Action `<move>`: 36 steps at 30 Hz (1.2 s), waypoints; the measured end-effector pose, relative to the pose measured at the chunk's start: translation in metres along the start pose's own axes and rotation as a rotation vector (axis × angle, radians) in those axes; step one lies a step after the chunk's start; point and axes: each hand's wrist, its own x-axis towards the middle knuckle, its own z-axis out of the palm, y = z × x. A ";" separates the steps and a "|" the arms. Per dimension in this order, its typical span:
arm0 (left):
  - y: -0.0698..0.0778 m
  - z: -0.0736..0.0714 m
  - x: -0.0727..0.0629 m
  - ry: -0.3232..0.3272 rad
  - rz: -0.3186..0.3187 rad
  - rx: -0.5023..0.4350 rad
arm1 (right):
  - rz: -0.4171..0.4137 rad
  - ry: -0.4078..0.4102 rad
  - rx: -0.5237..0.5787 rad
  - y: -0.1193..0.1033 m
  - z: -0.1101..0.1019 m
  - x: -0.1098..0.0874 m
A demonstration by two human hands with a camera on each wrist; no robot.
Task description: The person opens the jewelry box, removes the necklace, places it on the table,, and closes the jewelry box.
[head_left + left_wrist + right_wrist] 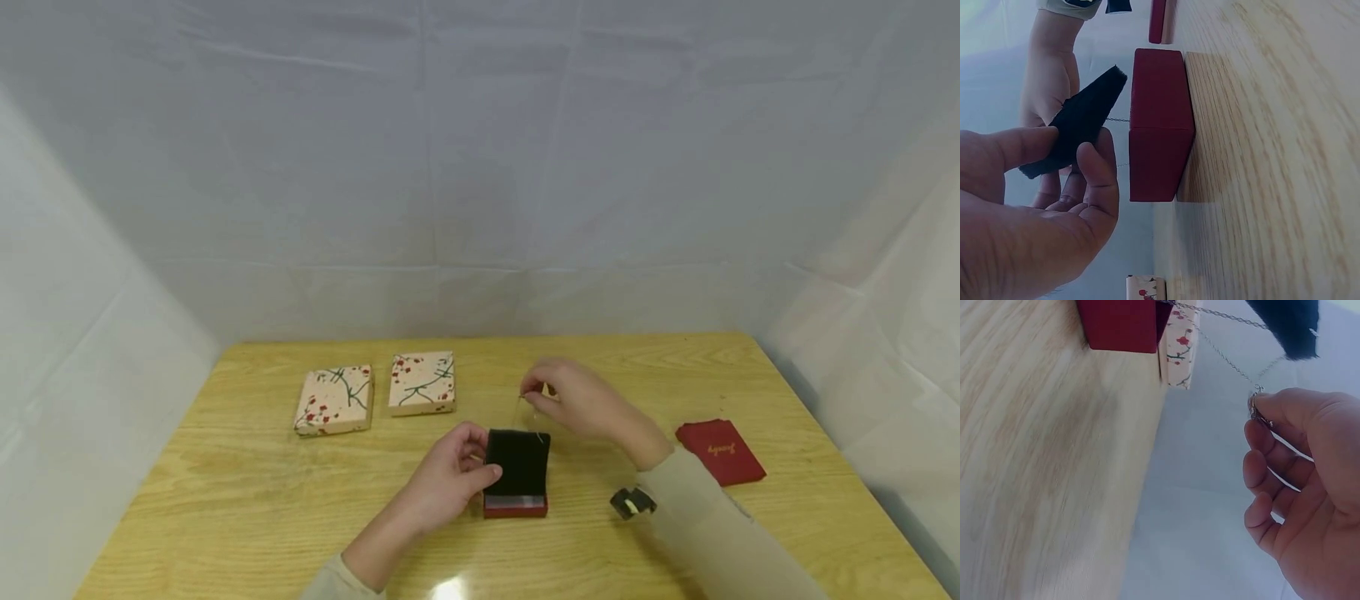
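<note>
Pinched between the thumb and fingers of my left hand (pixel 442 479) is a black padded insert (pixel 517 462), tilted above an open red box (pixel 515 510). In the left wrist view the insert (pixel 1085 122) is clear of the red box (pixel 1159 94). My right hand (pixel 576 402), up and to the right of the insert, pinches a thin silver necklace by a small ornament or clasp (pixel 1256 411); its exact kind is unclear. The necklace's fine chain (pixel 1229 360) runs from those fingertips toward the insert and the box. The inside of the box is mostly hidden by the insert.
Two cream boxes with red blossoms and dark branches, one at left (pixel 335 400) and one nearer the middle (pixel 422 383), lie toward the back of the wooden table (pixel 300 517). Flat dark red pouches or cards (pixel 722 452) with gold lettering lie at right.
</note>
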 end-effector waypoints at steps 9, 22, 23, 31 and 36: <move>-0.003 0.001 0.001 0.025 -0.020 -0.034 | 0.052 0.037 0.027 0.001 -0.013 -0.011; -0.004 0.000 0.002 0.045 -0.036 -0.033 | 0.104 0.119 0.066 0.010 -0.018 -0.025; -0.004 0.000 0.002 0.047 -0.036 -0.031 | 0.112 0.118 0.067 0.010 -0.018 -0.026; -0.003 0.001 0.002 0.068 -0.034 -0.029 | 0.144 0.145 0.066 0.015 -0.019 -0.032; -0.002 0.001 0.001 0.077 -0.039 -0.024 | 0.151 0.160 0.066 0.019 -0.017 -0.035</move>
